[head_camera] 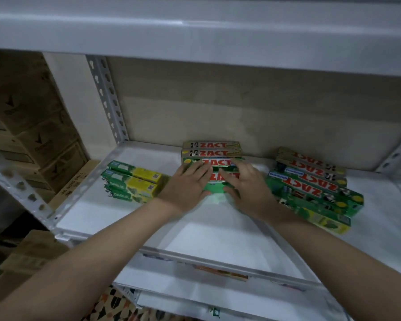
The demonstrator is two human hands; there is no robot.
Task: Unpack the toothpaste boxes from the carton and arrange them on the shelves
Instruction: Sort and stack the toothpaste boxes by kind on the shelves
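On the white shelf (195,230) lies a middle row of ZACT toothpaste boxes (212,152), side by side, running back toward the wall. My left hand (185,186) and my right hand (245,188) both rest flat on the nearest green boxes of that row, fingers spread over their tops, pressing rather than gripping. A small stack of green and yellow boxes (134,181) sits to the left. To the right, another group of ZACT boxes (315,184) lies turned the other way, fanned out at a slant. The carton is not identifiable in view.
The shelf above (195,35) overhangs close to my head. A perforated metal upright (109,98) stands at the back left. Brown cartons (33,126) are stacked left of the rack. A lower shelf (218,286) holds a few items.
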